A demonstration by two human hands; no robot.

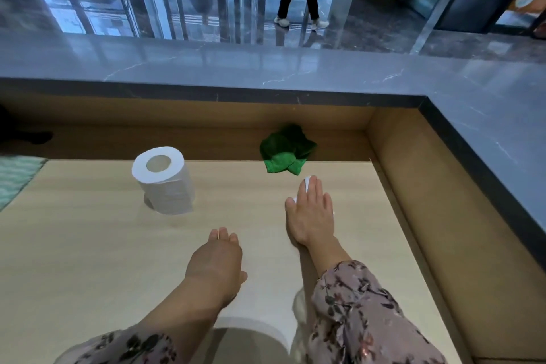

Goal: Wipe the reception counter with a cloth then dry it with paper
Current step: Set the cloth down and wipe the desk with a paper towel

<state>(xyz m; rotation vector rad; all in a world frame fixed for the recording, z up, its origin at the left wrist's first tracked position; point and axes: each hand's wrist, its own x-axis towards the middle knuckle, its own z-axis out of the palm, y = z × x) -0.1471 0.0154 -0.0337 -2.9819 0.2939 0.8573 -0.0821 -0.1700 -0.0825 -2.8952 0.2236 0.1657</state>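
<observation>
Flanking right hand: roll, cloth.

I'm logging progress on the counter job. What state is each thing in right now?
green cloth: crumpled, set down at the back of the desk, untouched.
paper roll: upright, free.
paper piece: flat under the right hand.
right hand: flat, fingers extended, pressing on the paper.
left hand: palm down on the desk, empty.

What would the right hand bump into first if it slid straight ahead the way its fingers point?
Probably the crumpled green cloth, lying just beyond the right hand, which is pressed flat on white paper. The wooden back wall is behind it.
</observation>
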